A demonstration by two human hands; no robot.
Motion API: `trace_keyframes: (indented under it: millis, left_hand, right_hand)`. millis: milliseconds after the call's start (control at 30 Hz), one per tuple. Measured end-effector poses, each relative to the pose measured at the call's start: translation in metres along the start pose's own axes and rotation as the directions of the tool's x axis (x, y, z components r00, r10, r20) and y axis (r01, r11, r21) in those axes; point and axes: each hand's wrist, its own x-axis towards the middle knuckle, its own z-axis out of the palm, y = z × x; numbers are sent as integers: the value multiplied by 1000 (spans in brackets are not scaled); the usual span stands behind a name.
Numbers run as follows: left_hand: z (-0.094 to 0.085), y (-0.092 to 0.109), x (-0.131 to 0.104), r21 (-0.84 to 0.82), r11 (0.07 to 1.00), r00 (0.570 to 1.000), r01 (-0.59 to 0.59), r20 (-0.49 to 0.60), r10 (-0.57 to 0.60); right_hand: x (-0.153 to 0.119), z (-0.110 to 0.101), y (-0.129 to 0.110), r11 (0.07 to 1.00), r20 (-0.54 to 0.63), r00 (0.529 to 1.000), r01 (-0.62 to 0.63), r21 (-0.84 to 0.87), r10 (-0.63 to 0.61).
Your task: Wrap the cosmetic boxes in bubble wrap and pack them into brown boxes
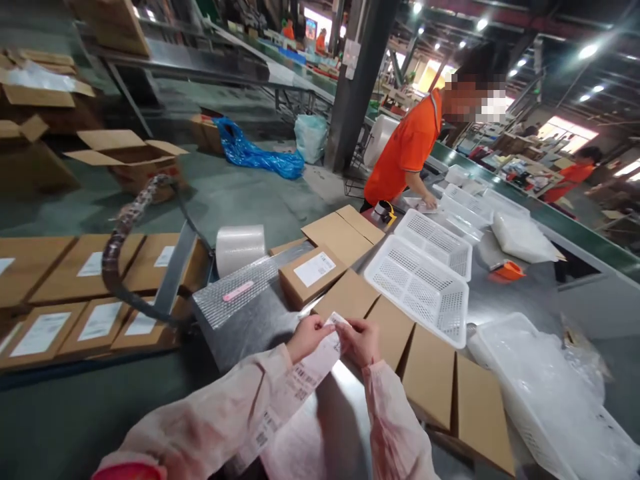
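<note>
A long strip of printed labels point(306, 381) with barcodes runs from my hands down between my forearms toward my body. My left hand point(309, 337) pinches the strip's top end from the left. Close beside it, my right hand point(361, 339) pinches the same end from the right. Just beyond my hands sits a closed cardboard box point(312, 275) with a white label on top. Several unlabelled cardboard boxes point(390, 327) stand in a row to the right of my hands.
White plastic baskets point(419, 288) line the table's right side. A co-worker in an orange shirt point(406, 150) stands beyond. Bubble wrap point(245, 290) with a pink tool lies at left, near a roll point(240, 250). Labelled boxes point(100, 321) are stacked far left. A basket of plastic bags point(555, 393) is at right.
</note>
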Motion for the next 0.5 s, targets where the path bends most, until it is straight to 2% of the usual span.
trace_keyframes:
  millis: [67, 100, 133, 167, 200, 267, 300, 367, 467, 500]
  left_hand:
    - [7, 1, 12, 67, 998, 994, -22, -101, 28]
    - [8, 3, 19, 43, 999, 996, -9, -94, 13]
    - [8, 6, 25, -18, 1000, 999, 24, -36, -25]
    - [6, 9, 30, -96, 992, 995, 82, 70, -75]
    - [2, 10, 34, -164, 974, 972, 158, 200, -125]
    - [-10, 9, 36, -203, 929, 885, 309, 420, -202]
    - [-17, 4, 33, -186, 915, 845, 357, 482, -232]
    - [-36, -12, 17, -146, 904, 800, 403, 536, -270]
    - [-71, -46, -29, -97, 910, 772, 403, 570, -281]
    - [-84, -56, -46, -72, 914, 769, 398, 570, -290]
  right_hand:
    - [13, -2, 8, 998, -39, 999, 34, -60, -37]
    - [23, -3, 12, 994, -60, 997, 50, -95, -56]
    - [36, -5, 15, 989, -82, 994, 64, -132, -75]
    - [51, -7, 18, 983, -106, 990, 78, -166, -96]
    - [67, -10, 20, 976, -134, 984, 89, -197, -117]
    - [99, -16, 23, 958, -205, 964, 110, -267, -168]
    - [113, -19, 23, 945, -246, 950, 113, -306, -193]
    - [134, -24, 27, 920, -314, 921, 102, -377, -231]
    - [142, -24, 34, 882, -381, 884, 71, -466, -272]
    - [140, -21, 37, 841, -362, 880, 75, -535, -309]
